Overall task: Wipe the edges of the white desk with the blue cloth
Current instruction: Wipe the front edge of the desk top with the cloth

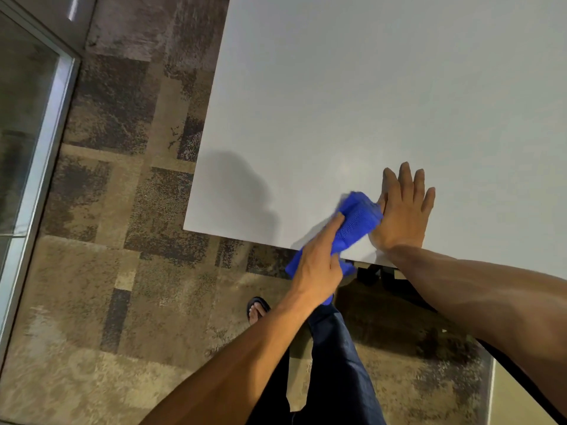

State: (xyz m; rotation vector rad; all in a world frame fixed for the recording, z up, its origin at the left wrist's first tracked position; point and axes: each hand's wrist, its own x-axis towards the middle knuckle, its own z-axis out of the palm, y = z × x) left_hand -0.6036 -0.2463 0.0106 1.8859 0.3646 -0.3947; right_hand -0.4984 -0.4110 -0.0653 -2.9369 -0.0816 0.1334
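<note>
At the white desk's [368, 102] near edge, the left hand [316, 265] squeezes the blue cloth [357, 220], wiping (right hand [402, 216] lies flat, open). Next, slide along toward the corner.

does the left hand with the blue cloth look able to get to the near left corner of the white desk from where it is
Probably yes: the left hand holds the blue cloth on the white desk edge, and nothing lies between it and that corner.
</note>
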